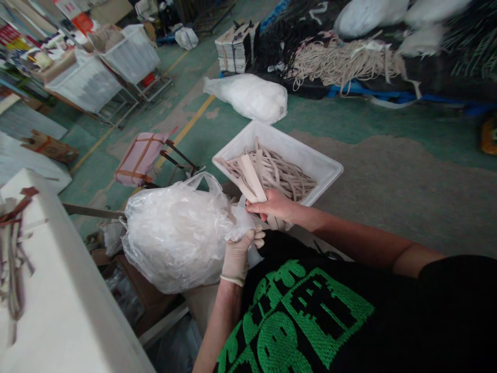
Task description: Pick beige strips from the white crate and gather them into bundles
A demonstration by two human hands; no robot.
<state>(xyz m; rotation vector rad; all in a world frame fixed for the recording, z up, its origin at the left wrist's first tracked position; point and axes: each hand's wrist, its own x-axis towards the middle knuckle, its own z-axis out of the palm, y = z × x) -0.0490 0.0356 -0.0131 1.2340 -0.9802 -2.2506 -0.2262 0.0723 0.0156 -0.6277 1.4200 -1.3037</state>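
Note:
My left hand, in a pale glove, closes its fingers on a thin white plastic bag. That bag overlaps the right side of a large clear bag stuffed with similar white plastic. Bare and just beyond it, my right hand grips a folded bundle of flat beige straps; its fingertips come close to the plastic, and I cannot tell whether they touch it. Behind that hand, a white plastic bin holds a heap of loose beige straps.
At left is a white table with brown straps. A padded stool stands beyond the clear bag. A filled white sack lies on the green floor. Farther back are wheeled bins and piled beige cords.

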